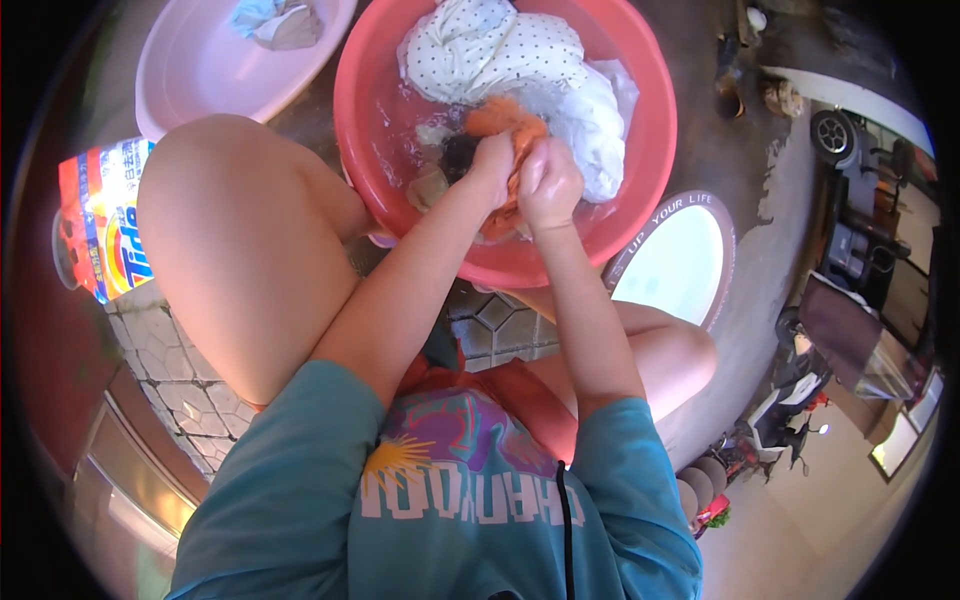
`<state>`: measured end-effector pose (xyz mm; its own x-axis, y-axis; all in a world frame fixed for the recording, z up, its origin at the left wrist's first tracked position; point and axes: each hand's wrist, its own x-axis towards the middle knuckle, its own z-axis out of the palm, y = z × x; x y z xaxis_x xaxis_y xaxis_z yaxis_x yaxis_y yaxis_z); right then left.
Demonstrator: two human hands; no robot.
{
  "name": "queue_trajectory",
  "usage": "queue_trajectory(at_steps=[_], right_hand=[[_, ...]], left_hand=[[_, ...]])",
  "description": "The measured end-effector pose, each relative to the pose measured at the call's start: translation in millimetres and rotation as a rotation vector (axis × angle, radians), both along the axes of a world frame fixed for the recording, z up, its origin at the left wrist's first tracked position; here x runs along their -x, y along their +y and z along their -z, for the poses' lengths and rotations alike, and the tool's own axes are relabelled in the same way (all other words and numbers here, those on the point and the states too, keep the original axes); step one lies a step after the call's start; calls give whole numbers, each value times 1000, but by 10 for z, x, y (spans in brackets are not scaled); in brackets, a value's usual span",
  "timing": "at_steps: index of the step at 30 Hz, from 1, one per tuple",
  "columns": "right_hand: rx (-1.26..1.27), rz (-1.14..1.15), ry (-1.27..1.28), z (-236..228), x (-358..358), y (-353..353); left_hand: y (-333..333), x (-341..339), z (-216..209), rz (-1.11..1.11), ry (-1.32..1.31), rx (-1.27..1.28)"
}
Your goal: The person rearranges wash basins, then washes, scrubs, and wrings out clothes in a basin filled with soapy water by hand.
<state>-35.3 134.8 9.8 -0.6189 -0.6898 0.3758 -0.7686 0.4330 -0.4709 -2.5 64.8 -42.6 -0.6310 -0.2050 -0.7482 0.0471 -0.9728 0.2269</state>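
Note:
Between my knees stands a red plastic basin [655, 120] with water and wet laundry in it. My left hand [492, 170] and my right hand [552, 182] are closed side by side on an orange cloth [505, 115], above the near half of the basin. Part of the cloth bunches out beyond my fists, and its exact kind cannot be made out. Behind it lies a white dotted garment [490, 50] heaped against the far side. White fabric [597, 140] trails down the right side. Something small and dark [459, 153] sits just left of my left hand.
A pale pink basin [190, 75] holding light blue and grey cloths [290, 25] is at the far left. A detergent bag [105, 220] stands beside my left knee. Near my right knee is a white round basin [680, 250] with a dark rim. Parked scooters [790, 410] are farther right.

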Motion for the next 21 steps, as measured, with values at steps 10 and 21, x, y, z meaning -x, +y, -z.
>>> queue_trajectory(at_steps=[10,21], right_hand=[[13,-200,-937,-169,510,176],[-938,260,-429,942,519,405]], left_hand=[[-155,-43,-769,446,-179,1386],[-25,-146,42,248,-370,247]])
